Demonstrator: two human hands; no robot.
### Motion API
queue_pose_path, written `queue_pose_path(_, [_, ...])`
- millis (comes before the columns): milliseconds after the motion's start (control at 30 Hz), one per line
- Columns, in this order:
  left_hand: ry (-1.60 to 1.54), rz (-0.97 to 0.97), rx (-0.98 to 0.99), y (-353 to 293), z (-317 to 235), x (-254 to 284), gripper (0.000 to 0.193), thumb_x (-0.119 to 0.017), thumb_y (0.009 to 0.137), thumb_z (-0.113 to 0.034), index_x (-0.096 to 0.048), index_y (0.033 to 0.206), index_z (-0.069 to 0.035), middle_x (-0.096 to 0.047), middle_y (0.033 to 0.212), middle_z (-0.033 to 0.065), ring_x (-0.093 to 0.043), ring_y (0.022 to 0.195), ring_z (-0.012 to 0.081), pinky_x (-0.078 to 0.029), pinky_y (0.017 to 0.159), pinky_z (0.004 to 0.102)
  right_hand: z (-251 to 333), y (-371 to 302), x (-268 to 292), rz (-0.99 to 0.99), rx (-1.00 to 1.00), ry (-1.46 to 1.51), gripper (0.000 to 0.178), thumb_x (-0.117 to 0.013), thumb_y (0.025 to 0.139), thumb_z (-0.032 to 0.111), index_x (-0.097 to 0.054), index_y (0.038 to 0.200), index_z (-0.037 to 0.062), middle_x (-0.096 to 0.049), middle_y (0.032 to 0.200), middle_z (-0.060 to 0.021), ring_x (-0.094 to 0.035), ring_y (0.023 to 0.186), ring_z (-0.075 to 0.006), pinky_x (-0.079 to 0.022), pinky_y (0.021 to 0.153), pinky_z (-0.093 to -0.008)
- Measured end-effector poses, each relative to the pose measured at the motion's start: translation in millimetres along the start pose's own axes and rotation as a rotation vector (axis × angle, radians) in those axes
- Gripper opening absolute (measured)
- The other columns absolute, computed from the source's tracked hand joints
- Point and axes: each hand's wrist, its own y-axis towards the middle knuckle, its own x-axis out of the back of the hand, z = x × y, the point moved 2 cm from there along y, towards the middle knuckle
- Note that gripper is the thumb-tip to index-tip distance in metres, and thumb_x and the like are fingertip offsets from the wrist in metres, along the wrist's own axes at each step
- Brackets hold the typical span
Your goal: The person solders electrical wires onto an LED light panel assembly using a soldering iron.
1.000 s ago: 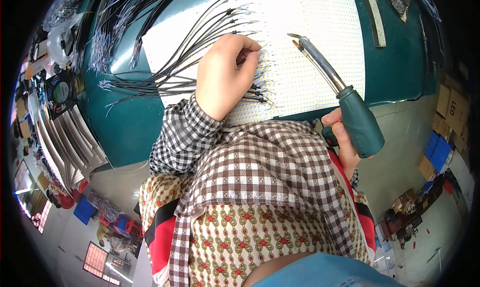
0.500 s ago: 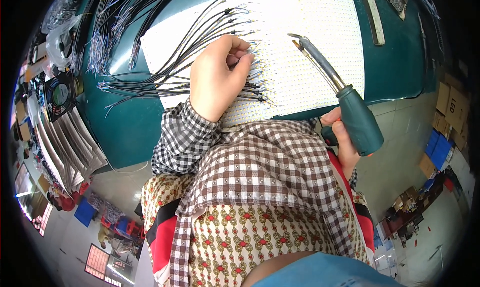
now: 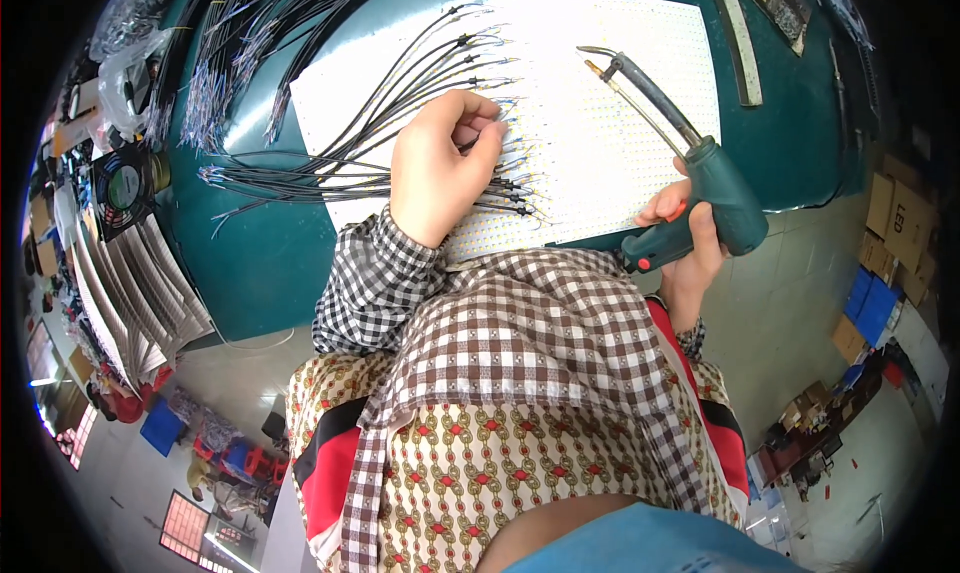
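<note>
A large white LED panel point(image 3: 640, 103), dotted with rows of tiny yellowish spots, lies on the green table. Many thin black cables point(image 3: 350, 123) stretch across its left half, their bared blue and yellow-brown wire ends along the panel's middle. Over these ends my left hand point(image 3: 445, 163) is closed in a pinch on a black cable's wire end, the grip partly hidden by the fingers. At the panel's right front corner, my right hand point(image 3: 690, 238) is wrapped around a green pistol-shaped soldering gun point(image 3: 725, 198). Its metal tip and feed tube point up and left above the panel, not touching it.
More bundles of black cable point(image 3: 225, 83) lie at the table's far left. A metal strip point(image 3: 738, 43) and a brown packet point(image 3: 778, 11) are at the far right. A small black fan point(image 3: 125, 188) and stacked pale sheets point(image 3: 150, 283) stand left of the table. Cardboard boxes point(image 3: 900, 218) are off right.
My right hand has raised and turned the soldering gun, so its pistol grip now shows. My left hand stays pinched over the wire ends. The whole view has shifted slightly.
</note>
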Motion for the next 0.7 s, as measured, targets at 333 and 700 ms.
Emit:
queue_pose_path(333, [-0.093,0.021,0.01,4,6,2,0.017,-0.07,0.082,-0.007,-0.067,0.095,0.002,-0.069,0.082,0.0068,-0.063,0.071,0.0109,-0.053,0.068,0.0251,-26,13,14,0.032,0.061,0.159,0.06,-0.048,0.101,0.041,-0.044,0.135,-0.0079,-0.057,0.085,-0.0072,-0.06,0.078,-0.0193,-0.056,0.071,-0.038])
queue_pose_path(700, [-0.174,0.04,-0.018,8,18,-2,0.016,-0.069,0.083,-0.006,-0.067,0.096,0.002,-0.067,0.081,0.0052,-0.061,0.07,0.0095,-0.051,0.067,0.0236,-33,22,13,-0.008,0.133,0.26,0.057,-0.053,0.099,0.031,-0.043,0.13,-0.0156,-0.06,0.079,-0.0104,-0.063,0.07,-0.0208,-0.059,0.066,-0.0396])
